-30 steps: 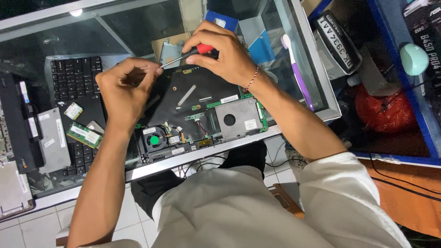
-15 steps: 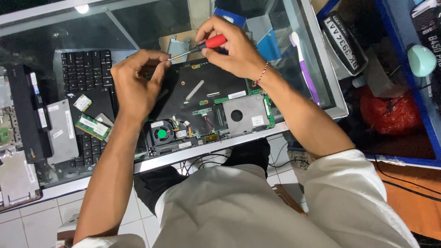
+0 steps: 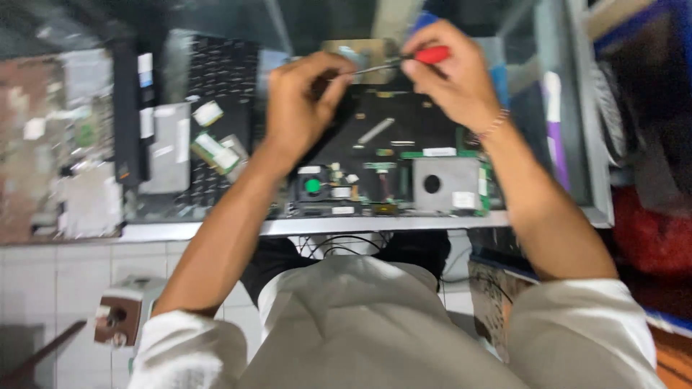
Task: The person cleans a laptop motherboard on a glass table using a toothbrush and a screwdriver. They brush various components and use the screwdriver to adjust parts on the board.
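Note:
An opened laptop base [image 3: 393, 155] lies on a glass counter, its green circuit board, a grey metal plate [image 3: 443, 184] and a small fan with a green hub [image 3: 312, 186] exposed. My right hand [image 3: 450, 75] grips a red-handled screwdriver [image 3: 430, 55] whose shaft points left. My left hand [image 3: 299, 104] has its fingers closed around the shaft's tip, above the far left corner of the base. What the fingertips pinch is hidden. The picture is blurred.
A detached black keyboard [image 3: 216, 79] lies left of the base, with memory sticks [image 3: 216, 151] and a grey drive [image 3: 167, 148] on it. More laptop parts [image 3: 65, 144] sit far left. A purple-handled tool [image 3: 553, 122] lies at the right. The counter's metal edge [image 3: 324, 227] runs along the front.
The camera has shifted, so the counter sits lower and more central in view. Both hands stay together at the screwdriver's tip over the base's far left corner.

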